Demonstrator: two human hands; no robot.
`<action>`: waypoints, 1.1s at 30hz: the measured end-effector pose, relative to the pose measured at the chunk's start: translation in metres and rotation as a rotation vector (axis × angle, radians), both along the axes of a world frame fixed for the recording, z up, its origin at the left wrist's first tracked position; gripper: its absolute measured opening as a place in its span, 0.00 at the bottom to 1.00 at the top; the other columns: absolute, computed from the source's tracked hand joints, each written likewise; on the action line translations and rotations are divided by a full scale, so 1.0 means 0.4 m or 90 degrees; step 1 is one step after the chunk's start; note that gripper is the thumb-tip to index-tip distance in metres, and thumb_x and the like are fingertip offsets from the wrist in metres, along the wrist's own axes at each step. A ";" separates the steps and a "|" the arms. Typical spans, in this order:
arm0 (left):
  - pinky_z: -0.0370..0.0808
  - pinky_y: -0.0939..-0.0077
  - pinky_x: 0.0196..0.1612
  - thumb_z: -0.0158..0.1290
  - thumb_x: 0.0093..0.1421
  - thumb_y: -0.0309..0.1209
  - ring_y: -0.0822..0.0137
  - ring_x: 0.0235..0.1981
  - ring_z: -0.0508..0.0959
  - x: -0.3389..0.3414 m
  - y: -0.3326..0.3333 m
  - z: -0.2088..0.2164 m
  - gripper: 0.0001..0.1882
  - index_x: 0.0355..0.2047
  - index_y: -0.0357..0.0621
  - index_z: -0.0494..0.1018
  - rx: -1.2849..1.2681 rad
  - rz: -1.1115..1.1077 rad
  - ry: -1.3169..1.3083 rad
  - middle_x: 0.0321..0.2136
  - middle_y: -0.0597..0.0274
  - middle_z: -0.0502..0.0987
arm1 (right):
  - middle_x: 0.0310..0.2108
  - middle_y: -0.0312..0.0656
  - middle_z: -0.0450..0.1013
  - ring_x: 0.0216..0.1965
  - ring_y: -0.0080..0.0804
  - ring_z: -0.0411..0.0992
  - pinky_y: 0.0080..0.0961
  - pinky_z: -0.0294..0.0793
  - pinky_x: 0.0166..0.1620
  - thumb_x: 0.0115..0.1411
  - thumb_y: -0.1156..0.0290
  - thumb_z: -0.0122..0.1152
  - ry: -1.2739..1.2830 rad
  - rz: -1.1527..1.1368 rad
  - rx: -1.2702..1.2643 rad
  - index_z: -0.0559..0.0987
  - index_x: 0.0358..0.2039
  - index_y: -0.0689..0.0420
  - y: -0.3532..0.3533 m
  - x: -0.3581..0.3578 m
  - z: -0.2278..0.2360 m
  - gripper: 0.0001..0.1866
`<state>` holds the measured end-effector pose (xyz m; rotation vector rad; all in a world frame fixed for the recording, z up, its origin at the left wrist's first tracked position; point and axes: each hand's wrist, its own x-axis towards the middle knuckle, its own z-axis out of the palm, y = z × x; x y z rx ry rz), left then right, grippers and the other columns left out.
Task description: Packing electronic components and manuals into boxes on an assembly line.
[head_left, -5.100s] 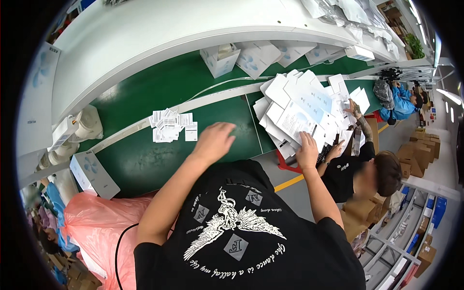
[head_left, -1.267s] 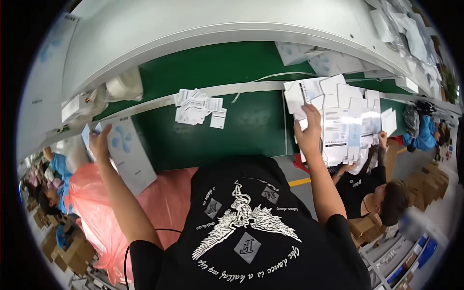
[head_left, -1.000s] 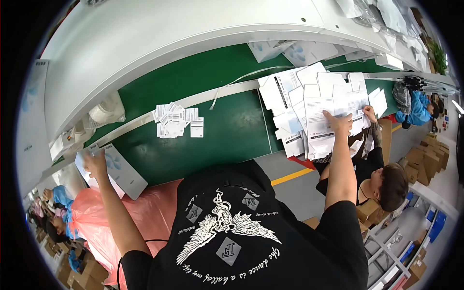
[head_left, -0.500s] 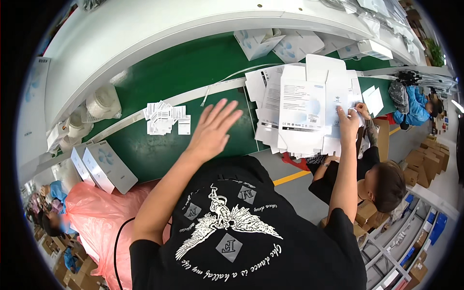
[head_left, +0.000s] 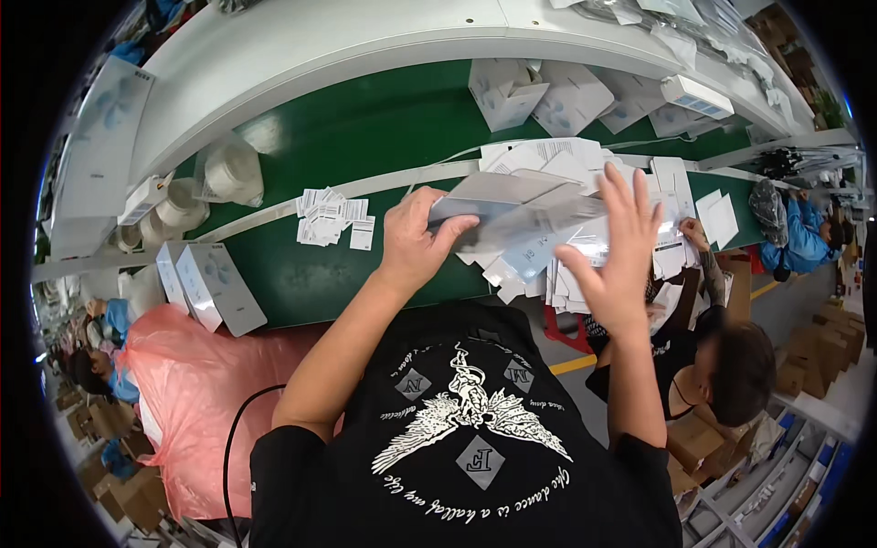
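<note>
My left hand (head_left: 416, 239) pinches the left edge of a white and pale-blue folding carton (head_left: 530, 215), thumb in front and fingers behind. The carton is lifted and tilted, partly folded and smeared by motion. My right hand (head_left: 621, 265) is at its right side, fingers stretched up and spread; whether it touches the carton I cannot tell. Beneath and behind lies a pile of flat white printed cartons (head_left: 539, 153). A cluster of small white printed labels (head_left: 331, 217) lies on the green table, left of my left hand.
A co-worker (head_left: 722, 365) sits at the right, one hand (head_left: 694, 234) by the pile. Erected white boxes (head_left: 507, 91) stand at the back, and two more boxes (head_left: 219, 288) at the left. A pink plastic bag (head_left: 201, 393) bulges at lower left; white rolls (head_left: 228, 171) sit behind it.
A carton from the top of the pile has been raised and moved left. My left hand has closed on its edge; my right hand has come off the pile and spread its fingers.
</note>
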<state>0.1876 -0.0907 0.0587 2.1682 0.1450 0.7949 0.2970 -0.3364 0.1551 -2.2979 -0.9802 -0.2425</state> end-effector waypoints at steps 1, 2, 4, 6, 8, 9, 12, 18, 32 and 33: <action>0.80 0.61 0.37 0.71 0.58 0.33 0.52 0.29 0.84 -0.018 -0.013 0.013 0.14 0.37 0.44 0.77 -0.033 0.027 0.020 0.32 0.56 0.84 | 0.65 0.52 0.73 0.75 0.52 0.59 0.62 0.37 0.77 0.61 0.58 0.74 -0.022 -0.055 0.016 0.77 0.59 0.61 0.049 -0.013 -0.069 0.31; 0.78 0.62 0.33 0.71 0.59 0.33 0.51 0.29 0.83 -0.036 -0.027 0.022 0.14 0.38 0.43 0.77 -0.067 0.065 0.041 0.31 0.54 0.84 | 0.66 0.52 0.72 0.77 0.52 0.56 0.61 0.30 0.78 0.58 0.60 0.76 -0.042 -0.099 0.031 0.77 0.56 0.61 0.080 -0.018 -0.127 0.30; 0.77 0.62 0.29 0.71 0.59 0.34 0.49 0.28 0.83 -0.063 -0.041 0.033 0.15 0.39 0.42 0.77 -0.093 0.138 0.062 0.30 0.52 0.83 | 0.65 0.51 0.73 0.75 0.52 0.58 0.60 0.33 0.77 0.58 0.62 0.77 -0.073 -0.080 0.063 0.77 0.54 0.60 0.114 -0.026 -0.191 0.28; 0.78 0.59 0.30 0.71 0.59 0.37 0.47 0.27 0.82 -0.095 -0.041 0.042 0.18 0.40 0.40 0.76 -0.146 0.231 0.108 0.28 0.52 0.82 | 0.61 0.48 0.76 0.72 0.51 0.63 0.60 0.38 0.77 0.57 0.65 0.77 -0.133 -0.091 0.121 0.78 0.50 0.57 0.168 -0.056 -0.254 0.23; 0.78 0.58 0.31 0.70 0.59 0.39 0.46 0.26 0.82 -0.144 -0.019 0.058 0.19 0.40 0.39 0.76 -0.157 0.311 0.138 0.26 0.52 0.81 | 0.53 0.46 0.79 0.60 0.52 0.74 0.56 0.61 0.70 0.59 0.66 0.75 -0.117 0.002 0.155 0.81 0.46 0.54 0.184 -0.085 -0.345 0.17; 0.79 0.55 0.36 0.70 0.59 0.41 0.45 0.32 0.83 -0.156 -0.007 0.065 0.23 0.44 0.39 0.75 -0.156 0.310 0.260 0.31 0.50 0.82 | 0.46 0.46 0.80 0.51 0.50 0.77 0.49 0.69 0.60 0.61 0.69 0.73 -0.038 0.039 0.212 0.80 0.43 0.55 0.207 -0.088 -0.366 0.12; 0.77 0.51 0.48 0.72 0.57 0.44 0.42 0.47 0.81 -0.227 0.065 0.064 0.33 0.54 0.38 0.71 -0.105 0.320 0.347 0.44 0.46 0.81 | 0.37 0.47 0.81 0.39 0.50 0.79 0.43 0.77 0.46 0.64 0.72 0.68 0.116 0.137 0.211 0.80 0.39 0.56 0.249 -0.080 -0.352 0.06; 0.61 0.49 0.74 0.77 0.49 0.49 0.39 0.74 0.60 -0.346 0.118 -0.024 0.64 0.76 0.37 0.51 -0.046 0.138 0.112 0.73 0.41 0.60 | 0.27 0.52 0.79 0.31 0.57 0.79 0.50 0.74 0.35 0.71 0.67 0.59 0.282 0.325 -0.069 0.78 0.36 0.58 0.323 -0.186 -0.091 0.08; 0.62 0.52 0.72 0.77 0.49 0.43 0.43 0.73 0.63 -0.513 0.255 -0.047 0.43 0.64 0.51 0.71 -0.200 -0.124 0.054 0.73 0.46 0.60 | 0.46 0.55 0.82 0.45 0.53 0.81 0.43 0.81 0.49 0.70 0.65 0.60 0.114 0.524 -0.152 0.82 0.50 0.58 0.492 -0.280 -0.119 0.14; 0.62 0.52 0.72 0.76 0.50 0.42 0.44 0.72 0.64 -0.530 0.282 -0.057 0.38 0.60 0.51 0.74 -0.246 -0.102 0.026 0.73 0.46 0.61 | 0.47 0.54 0.82 0.46 0.48 0.82 0.39 0.81 0.50 0.70 0.66 0.63 0.111 0.415 0.030 0.82 0.50 0.59 0.466 -0.267 -0.149 0.13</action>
